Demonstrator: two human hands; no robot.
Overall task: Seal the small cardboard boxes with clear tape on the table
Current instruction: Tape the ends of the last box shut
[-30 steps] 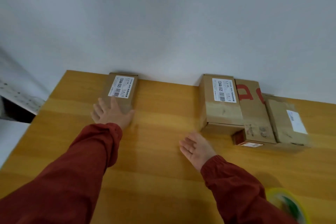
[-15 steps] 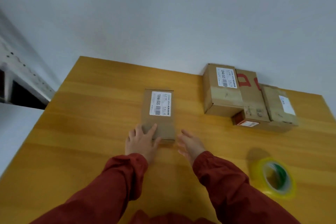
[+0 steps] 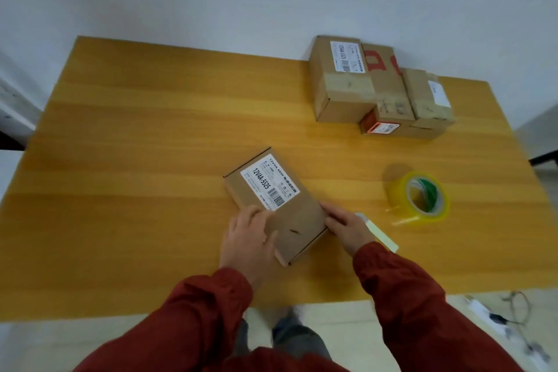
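A small cardboard box (image 3: 299,220) with a white barcode label lies flat and turned at an angle in the middle of the wooden table (image 3: 136,190). My left hand (image 3: 246,240) grips its near left corner, thumb on the top face. My right hand (image 3: 347,228) touches the box's right side with straight fingers. A roll of yellowish clear tape (image 3: 418,201) with a green core lies to the right of the box, apart from both hands.
Three more cardboard boxes (image 3: 341,84) sit packed together at the back right by the wall. A pale flat strip-like object (image 3: 382,235) lies just beyond my right hand. The table's near edge is close to my body; cables (image 3: 513,314) lie on the floor at right.
The box has been pulled from the back left to the middle and then nearer, and turned at an angle. My right hand came in against its right side. The view tilted down.
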